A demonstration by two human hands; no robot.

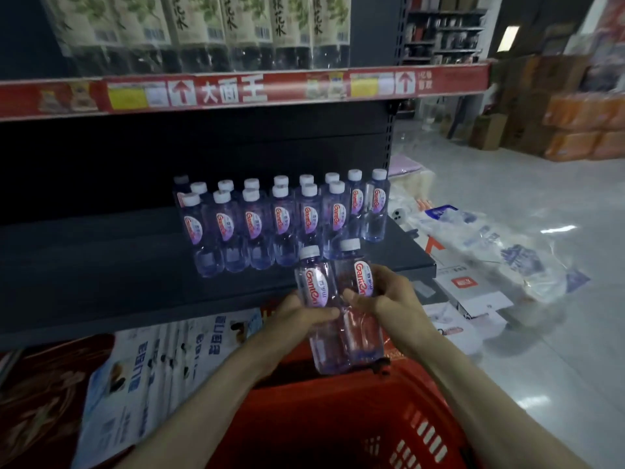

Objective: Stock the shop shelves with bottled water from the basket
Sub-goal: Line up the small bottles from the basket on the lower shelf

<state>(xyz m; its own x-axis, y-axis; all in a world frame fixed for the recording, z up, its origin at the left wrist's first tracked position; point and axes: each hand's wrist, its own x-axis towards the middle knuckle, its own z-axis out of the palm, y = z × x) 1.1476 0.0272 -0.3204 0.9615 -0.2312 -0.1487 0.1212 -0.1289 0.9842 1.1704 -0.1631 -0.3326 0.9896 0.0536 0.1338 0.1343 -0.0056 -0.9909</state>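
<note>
Nearest the camera is the red shopping basket (338, 411), and right above its far rim the two hands hold a Ganten water bottle each: left hand (297, 314) with fingers and thumb wrapped round the left bottle (316, 286), right hand (392, 296) curled round the right bottle (362, 275). The bottles are upright with caps up, side by side and touching, just short of the dark shelf (118, 265) edge. Straight ahead are the stocked bottles (280, 221) standing in rows. The free spot looks to be front right, in front of the two end bottles, so I'd guess the right hand goes forward first. Tall bottles (203, 28) sit on the shelf above
</note>
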